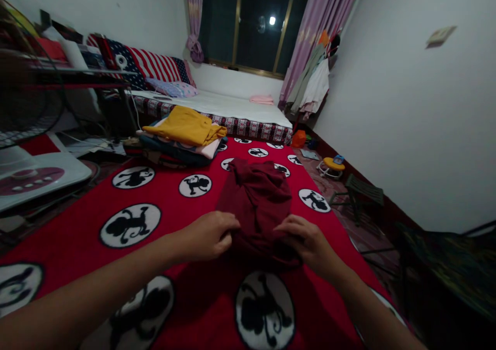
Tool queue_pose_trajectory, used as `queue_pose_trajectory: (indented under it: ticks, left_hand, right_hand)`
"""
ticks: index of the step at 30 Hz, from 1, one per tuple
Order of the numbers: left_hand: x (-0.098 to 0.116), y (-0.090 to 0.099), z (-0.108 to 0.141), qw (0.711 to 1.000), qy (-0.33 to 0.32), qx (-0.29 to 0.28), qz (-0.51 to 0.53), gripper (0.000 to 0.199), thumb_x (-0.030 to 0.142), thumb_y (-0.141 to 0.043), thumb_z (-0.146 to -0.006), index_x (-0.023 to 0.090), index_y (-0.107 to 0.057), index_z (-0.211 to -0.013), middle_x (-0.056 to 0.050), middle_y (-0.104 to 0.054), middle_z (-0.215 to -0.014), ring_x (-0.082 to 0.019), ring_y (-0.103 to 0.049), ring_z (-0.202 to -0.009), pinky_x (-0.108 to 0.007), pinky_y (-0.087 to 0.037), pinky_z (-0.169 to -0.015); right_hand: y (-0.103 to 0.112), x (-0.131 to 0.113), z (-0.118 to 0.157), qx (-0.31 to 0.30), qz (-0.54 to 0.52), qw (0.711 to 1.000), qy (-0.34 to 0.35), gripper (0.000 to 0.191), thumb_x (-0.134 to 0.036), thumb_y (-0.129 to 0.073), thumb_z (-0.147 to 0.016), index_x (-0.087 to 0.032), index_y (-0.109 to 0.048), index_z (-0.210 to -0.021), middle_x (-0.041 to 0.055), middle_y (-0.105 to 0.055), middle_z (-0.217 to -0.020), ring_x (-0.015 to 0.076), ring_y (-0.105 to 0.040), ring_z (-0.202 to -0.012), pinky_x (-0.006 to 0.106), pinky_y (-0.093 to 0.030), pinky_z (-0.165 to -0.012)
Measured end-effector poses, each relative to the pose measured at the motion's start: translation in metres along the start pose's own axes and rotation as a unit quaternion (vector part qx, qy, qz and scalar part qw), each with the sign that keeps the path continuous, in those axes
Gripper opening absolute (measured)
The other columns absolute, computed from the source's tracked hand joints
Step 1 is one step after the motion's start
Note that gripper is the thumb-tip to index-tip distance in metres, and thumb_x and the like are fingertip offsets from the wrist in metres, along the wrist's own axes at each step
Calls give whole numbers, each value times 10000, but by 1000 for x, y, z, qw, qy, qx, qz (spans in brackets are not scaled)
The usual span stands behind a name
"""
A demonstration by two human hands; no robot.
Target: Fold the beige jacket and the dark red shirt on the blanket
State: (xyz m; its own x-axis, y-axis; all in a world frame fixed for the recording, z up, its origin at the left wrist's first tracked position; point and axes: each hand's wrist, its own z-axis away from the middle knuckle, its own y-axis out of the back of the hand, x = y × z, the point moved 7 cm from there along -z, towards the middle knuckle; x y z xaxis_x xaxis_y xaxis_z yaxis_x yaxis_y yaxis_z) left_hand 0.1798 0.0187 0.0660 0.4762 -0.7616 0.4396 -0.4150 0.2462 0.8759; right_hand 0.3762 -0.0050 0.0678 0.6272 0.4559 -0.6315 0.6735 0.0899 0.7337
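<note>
A dark red garment [258,200] lies partly folded on a red blanket [217,210] printed with black-and-white monkey circles. Its exact kind does not show. My left hand [217,234] pinches the garment's near left edge, fingers bent and thumb pressed in. At the near right edge, my right hand [306,239] has its fingers closed on the same cloth. The near part of the garment sags slightly between both hands. Farther off to the left, a stack of folded clothes sits on the blanket, topped by a yellow garment [186,126].
A bed [232,104] with a white sheet stands beyond the blanket, under a dark window. On the left are a cluttered desk [89,73] and a fan [31,102]. A yellow-topped stool [332,165] and a dark folding stool [364,189] stand along the right wall.
</note>
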Motion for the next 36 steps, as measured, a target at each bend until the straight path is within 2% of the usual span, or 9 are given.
queue_pose_trajectory:
  ticks: [4,7,11,14,18,23,27,31,36]
  left_hand:
    - [0,-22,16,988,32,-129,77,157,287,-659,-742,197,-698,-865,-29,-665,-863,-158,-614,-731,-222,-437,-607]
    - [-14,-26,4,970,64,-174,155,322,472,-589,-836,176,-714,-854,-22,-684,-778,-145,-606,-649,-220,-408,-539]
    - [-36,-12,-39,987,79,22,138,193,312,-561,-874,180,-696,-913,-32,-686,-870,-166,-625,-797,-245,-460,-703]
    - [-44,-21,-60,980,67,159,99,220,189,-565,-852,205,-653,-1053,-58,-639,-1058,-197,-581,-1011,-304,-445,-890]
    - [-52,-48,-69,981,89,167,35,257,168,-580,-831,219,-641,-1075,-66,-601,-1109,-232,-552,-1032,-371,-445,-902]
    - [-52,-52,-65,983,73,170,15,286,151,-566,-835,242,-623,-1100,-50,-590,-1119,-226,-539,-1022,-383,-447,-903]
    - [-52,-52,-64,981,64,181,6,299,130,-548,-836,233,-616,-1109,-58,-592,-1114,-228,-537,-1013,-393,-458,-888]
    - [-46,-52,-64,980,27,196,-8,300,107,-522,-842,206,-621,-1107,-80,-602,-1099,-232,-547,-994,-390,-477,-852]
    - [-29,-49,-57,972,-88,219,25,249,95,-483,-871,176,-653,-1034,-91,-623,-1059,-203,-571,-989,-327,-496,-853]
  right_hand:
    - [-23,-2,13,-157,7,986,-52,142,-308,-651,-824,-243,-745,-908,17,-674,-854,152,-623,-755,231,-453,-664]
    - [-20,7,-6,-126,-44,986,-100,223,-393,-612,-850,-207,-732,-877,4,-688,-747,141,-615,-668,216,-428,-583]
    - [-10,32,-44,79,-17,992,-95,219,-335,-532,-880,-194,-698,-866,36,-708,-843,164,-634,-778,253,-462,-697]
    - [-28,56,-58,86,5,991,-98,161,-207,-534,-809,-196,-695,-808,38,-703,-836,168,-634,-775,268,-468,-725]
    - [-33,80,-67,56,-34,989,-129,178,-203,-519,-788,-189,-687,-847,28,-708,-798,165,-641,-722,258,-471,-674]
    - [27,110,-95,195,161,939,-232,460,-291,-584,-799,-174,-559,-1243,39,-700,-796,199,-652,-758,274,-448,-672]
    - [41,126,-143,75,259,920,-283,343,-243,-605,-771,-235,-674,-1108,63,-722,-908,235,-661,-889,277,-445,-696]
    - [54,85,-195,132,264,925,-238,237,-233,-559,-802,-253,-733,-962,63,-726,-969,251,-647,-969,308,-467,-770]
    - [2,-7,-232,83,-1,994,73,500,-120,-538,-792,-249,-567,-1274,31,-646,-1222,174,-618,-1070,279,-479,-887]
